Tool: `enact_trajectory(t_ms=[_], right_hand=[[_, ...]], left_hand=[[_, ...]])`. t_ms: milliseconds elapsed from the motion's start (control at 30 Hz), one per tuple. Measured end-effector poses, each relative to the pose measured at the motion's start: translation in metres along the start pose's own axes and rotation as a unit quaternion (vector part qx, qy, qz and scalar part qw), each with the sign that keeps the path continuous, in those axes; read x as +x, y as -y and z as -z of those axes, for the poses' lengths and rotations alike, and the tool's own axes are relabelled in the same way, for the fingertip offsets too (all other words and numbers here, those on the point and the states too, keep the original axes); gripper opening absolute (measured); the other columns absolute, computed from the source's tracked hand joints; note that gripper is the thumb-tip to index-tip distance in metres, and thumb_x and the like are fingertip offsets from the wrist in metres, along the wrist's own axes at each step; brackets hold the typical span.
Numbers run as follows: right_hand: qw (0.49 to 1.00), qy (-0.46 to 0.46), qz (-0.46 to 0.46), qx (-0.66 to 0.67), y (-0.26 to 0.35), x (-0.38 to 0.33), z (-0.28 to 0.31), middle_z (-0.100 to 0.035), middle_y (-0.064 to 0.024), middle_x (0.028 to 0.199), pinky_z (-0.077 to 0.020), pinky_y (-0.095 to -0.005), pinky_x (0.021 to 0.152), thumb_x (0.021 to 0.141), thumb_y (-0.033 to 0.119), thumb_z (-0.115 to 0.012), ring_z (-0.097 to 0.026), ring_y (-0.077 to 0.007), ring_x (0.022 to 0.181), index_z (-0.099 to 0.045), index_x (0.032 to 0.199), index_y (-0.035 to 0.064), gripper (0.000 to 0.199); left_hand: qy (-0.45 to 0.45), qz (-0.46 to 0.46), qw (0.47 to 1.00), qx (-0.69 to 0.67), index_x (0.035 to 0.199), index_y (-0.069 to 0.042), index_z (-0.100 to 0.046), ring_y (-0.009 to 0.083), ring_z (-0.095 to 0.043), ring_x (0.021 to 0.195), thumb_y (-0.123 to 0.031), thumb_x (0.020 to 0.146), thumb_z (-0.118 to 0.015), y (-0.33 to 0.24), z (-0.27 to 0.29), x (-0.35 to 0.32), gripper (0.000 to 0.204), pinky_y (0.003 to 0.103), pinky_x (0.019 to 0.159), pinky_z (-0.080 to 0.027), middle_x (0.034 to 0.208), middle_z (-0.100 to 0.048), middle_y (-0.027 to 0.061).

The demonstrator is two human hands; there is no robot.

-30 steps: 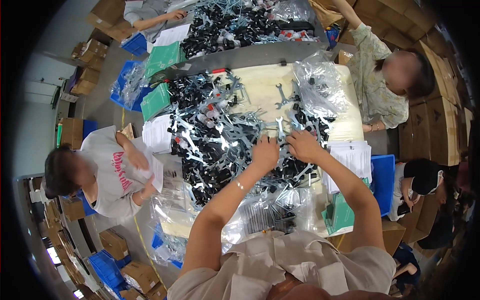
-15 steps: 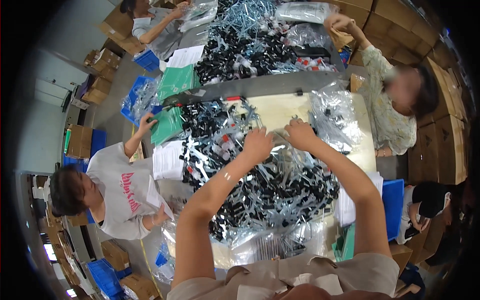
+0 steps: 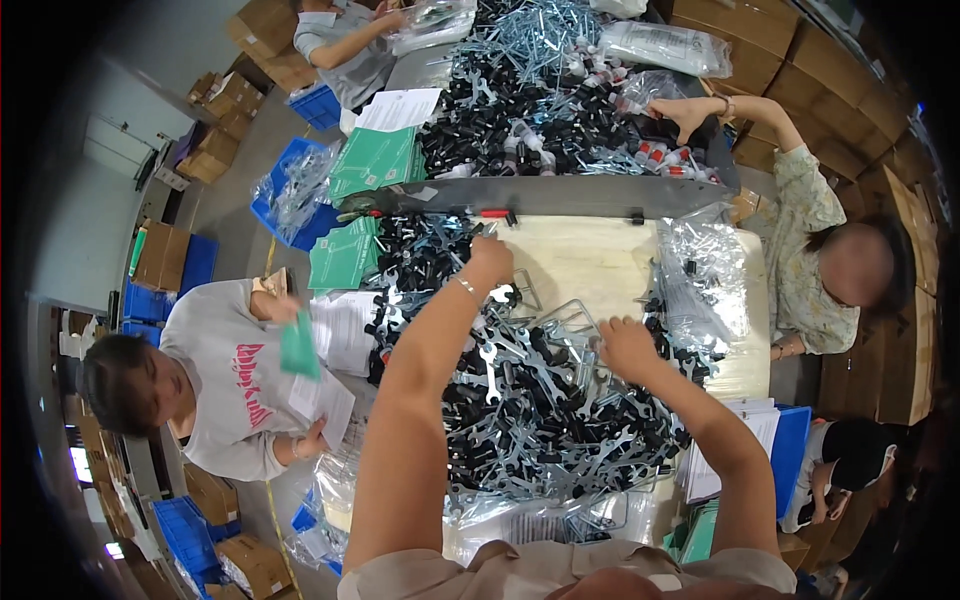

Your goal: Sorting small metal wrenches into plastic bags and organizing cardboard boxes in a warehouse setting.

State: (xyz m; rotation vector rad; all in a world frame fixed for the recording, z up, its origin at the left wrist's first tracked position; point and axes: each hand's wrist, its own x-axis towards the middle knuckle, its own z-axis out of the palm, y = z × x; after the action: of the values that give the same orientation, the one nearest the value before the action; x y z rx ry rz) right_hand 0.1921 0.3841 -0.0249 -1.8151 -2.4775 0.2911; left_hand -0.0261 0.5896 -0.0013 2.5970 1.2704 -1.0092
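Observation:
My left hand [image 3: 489, 262] reaches to the far left part of a heap of open-ended wrenches [image 3: 490, 372] and black-handled pieces. Its fingers are curled; what they hold, if anything, is hidden. Lower and to the right, my right hand [image 3: 630, 348] lies at the heap's right side with bent fingers, and its grip cannot be made out either. Between the hands, a bent metal wire piece [image 3: 572, 312] rests at the heap's far edge. A clear plastic bag pile [image 3: 700, 275] lies beyond my right hand.
A grey metal divider [image 3: 560, 190] crosses the table, with more black parts and metal rods [image 3: 535, 40] behind it. Green booklets [image 3: 343, 255] and white sheets [image 3: 345, 325] lie at left. Co-workers stand left and right; a blue bin [image 3: 790, 450] is at lower right.
My hands have moved apart, the left one leftward and the right one nearer me. The left co-worker has lifted a green booklet from the stack. The right co-worker's hand has reached into the far bin.

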Motion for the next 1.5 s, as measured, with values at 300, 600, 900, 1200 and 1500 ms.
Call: enact_trajectory(t_ms=[300, 600, 900, 1200, 1500], right_hand=[[0.933, 0.34, 0.039, 0.108, 0.031, -0.015, 0.07, -0.057, -0.0153, 0.09, -0.0462, -0.041, 0.07, 0.074, 0.023, -0.052, -0.057, -0.0312, 0.081, -0.055, 0.088, 0.0005, 0.026], [0.954, -0.157, -0.046, 0.25, 0.022, 0.218, -0.014, -0.046, -0.0204, 0.11, -0.0408, -0.0399, 0.086, 0.077, 0.018, -0.055, -0.047, -0.0378, 0.101, -0.048, 0.108, 0.0015, 0.036], [0.984, -0.143, 0.092, 0.062, 0.017, 0.218, -0.035, -0.051, -0.0173, 0.094, -0.0452, -0.0397, 0.073, 0.07, 0.009, -0.051, -0.051, -0.0317, 0.09, -0.051, 0.082, 0.0006, 0.014], [0.958, -0.162, -0.081, -0.224, -0.108, 0.141, -0.004, -0.052, -0.0116, 0.085, -0.0442, -0.0371, 0.069, 0.07, 0.012, -0.052, -0.052, -0.0247, 0.087, -0.052, 0.08, 0.0047, 0.012], [0.947, -0.156, -0.141, -0.243, -0.107, 0.129, 0.001, -0.054, -0.0103, 0.088, -0.0437, -0.0404, 0.072, 0.074, 0.015, -0.051, -0.05, -0.0259, 0.094, -0.053, 0.085, 0.0076, 0.013]], left_hand=[[-0.101, -0.136, 0.972, -0.161, 0.084, -0.009, -0.062, 0.0298, -0.056, 0.086, -0.024, 0.075, -0.049, 0.071, -0.017, -0.058, 0.021, 0.04, 0.074, -0.044, 0.087, -0.06, 0.0122], [-0.204, -0.166, 0.951, -0.164, 0.076, -0.003, -0.057, 0.0302, -0.052, 0.081, -0.016, 0.075, -0.053, 0.1, -0.024, -0.12, 0.014, 0.039, 0.072, -0.042, 0.079, -0.055, 0.0117], [-0.362, -0.143, 0.886, -0.252, 0.101, -0.003, -0.054, 0.0314, -0.052, 0.084, -0.014, 0.075, -0.054, 0.03, -0.015, -0.038, 0.029, 0.038, 0.076, -0.044, 0.091, -0.052, 0.0138], [-0.331, -0.14, 0.921, -0.147, 0.092, -0.014, -0.056, 0.0269, -0.056, 0.077, -0.03, 0.08, -0.051, -0.035, -0.04, -0.013, 0.021, 0.042, 0.067, -0.044, 0.085, -0.056, 0.0084], [-0.174, -0.157, 0.959, -0.158, 0.085, -0.006, -0.053, 0.0307, -0.059, 0.072, -0.03, 0.08, -0.049, -0.078, -0.037, -0.048, 0.025, 0.043, 0.061, -0.047, 0.077, -0.06, 0.0141]])
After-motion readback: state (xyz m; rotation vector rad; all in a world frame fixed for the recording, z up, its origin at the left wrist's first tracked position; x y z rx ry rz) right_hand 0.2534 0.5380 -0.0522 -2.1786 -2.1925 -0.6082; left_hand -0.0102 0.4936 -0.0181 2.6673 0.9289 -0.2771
